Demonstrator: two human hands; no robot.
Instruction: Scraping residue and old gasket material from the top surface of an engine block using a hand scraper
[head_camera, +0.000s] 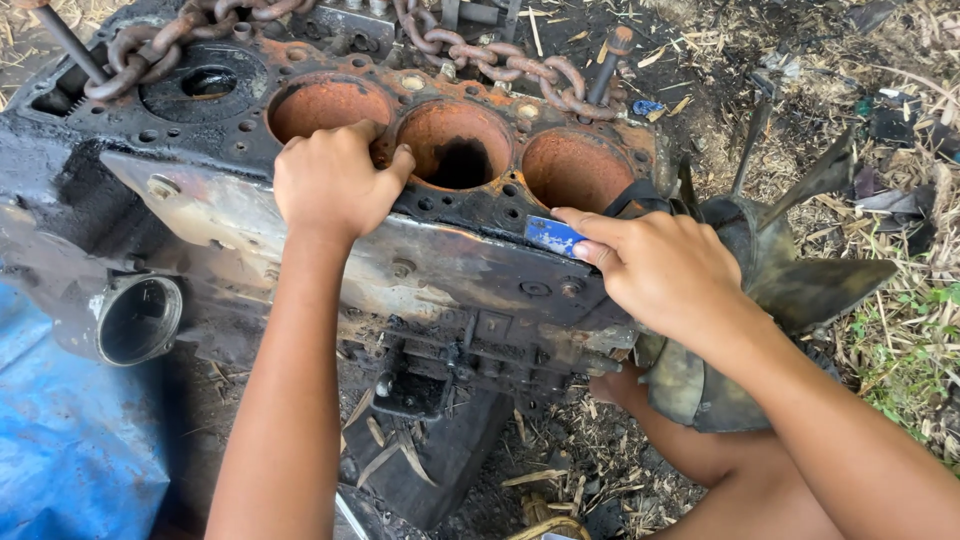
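Fingertips of the left hand (335, 180) vanish inside a rusty cylinder bore (330, 108); right hand (655, 270) pinches a blue scraper (553, 236).

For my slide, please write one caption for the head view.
Left hand grips a rusty engine block; right hand presses a blue scraper on it.

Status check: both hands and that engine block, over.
Left hand gripping rusty engine block at cylinder bore edge. Right hand pressing small blue piece against block's deck edge. Rusty chain draped on top; fan alongside.

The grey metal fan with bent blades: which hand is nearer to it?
Right. The right hand holds a small blue flat piece just beside the grey metal fan; the left hand grips the rusty engine block, far off.
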